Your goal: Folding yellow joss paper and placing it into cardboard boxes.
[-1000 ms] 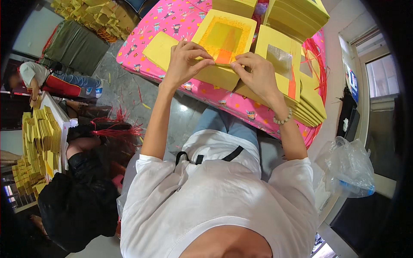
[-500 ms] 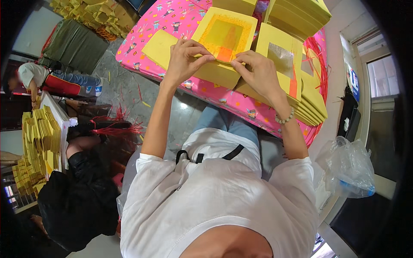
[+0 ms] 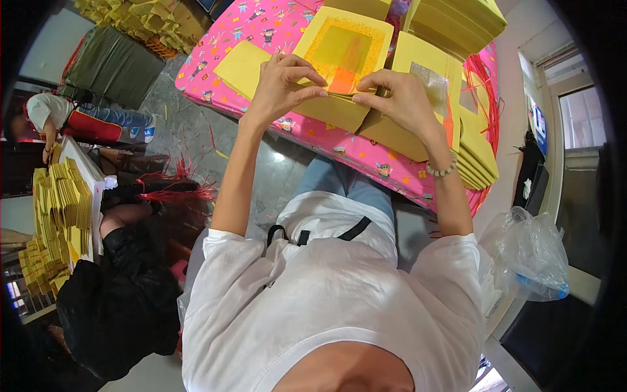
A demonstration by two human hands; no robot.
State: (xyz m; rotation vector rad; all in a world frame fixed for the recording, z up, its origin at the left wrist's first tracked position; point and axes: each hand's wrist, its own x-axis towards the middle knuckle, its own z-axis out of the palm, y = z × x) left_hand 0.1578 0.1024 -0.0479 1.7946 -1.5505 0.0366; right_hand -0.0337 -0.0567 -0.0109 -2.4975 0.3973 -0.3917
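Note:
A yellow card sheet [image 3: 317,39], with an orange-patterned frame around a yellowish window, lies on a pile of yellow card pieces on the table. My left hand [image 3: 284,88] is at its near edge, with thumb and index finger closed in a pinch. Opposite it, my right hand [image 3: 401,98] pinches the same edge further right, wearing a bead bracelet [image 3: 442,165]. Between the fingertips shows a bright orange strip [image 3: 342,81] at the foot of the window. To the right lies a yellow piece with a clear window [image 3: 428,85]. The exact grip under the fingertips is partly hidden.
A pink patterned cloth [image 3: 228,49] covers the table. Flat yellow sheets [image 3: 241,65] lie left of my hands; tall yellow stacks [image 3: 454,26] stand at the back right, beside red strings [image 3: 490,98]. At left, people work near another yellow stack [image 3: 62,202]. A plastic bag [image 3: 529,255] hangs at right.
My right hand has shifted slightly right, its thumb and index finger a little further apart. My left hand stays at the sheet's near edge, almost unmoved.

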